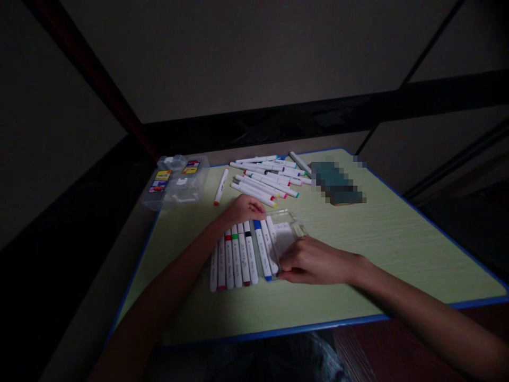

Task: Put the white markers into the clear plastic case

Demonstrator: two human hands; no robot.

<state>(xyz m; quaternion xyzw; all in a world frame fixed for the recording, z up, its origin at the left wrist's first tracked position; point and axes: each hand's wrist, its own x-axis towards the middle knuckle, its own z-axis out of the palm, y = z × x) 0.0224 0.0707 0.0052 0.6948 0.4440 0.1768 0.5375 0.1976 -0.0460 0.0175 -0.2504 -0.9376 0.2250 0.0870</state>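
On the table lies a clear plastic case, flat, with a blue-banded marker, white markers and a white card in or on it. My left hand is at the case's far left corner, its fingers bent and pinched together by the rim. At the near right side, my right hand has its fingers curled closed around the case's edge, beside the white marker. Left of the case, several white markers with coloured bands lie side by side in a row; my left wrist passes over their far ends.
Behind my hands is a loose pile of white markers. A single orange-tipped marker lies left of it. An open clear plastic box with labels sits at the table's left edge. A blurred-out dark green object lies at the right.
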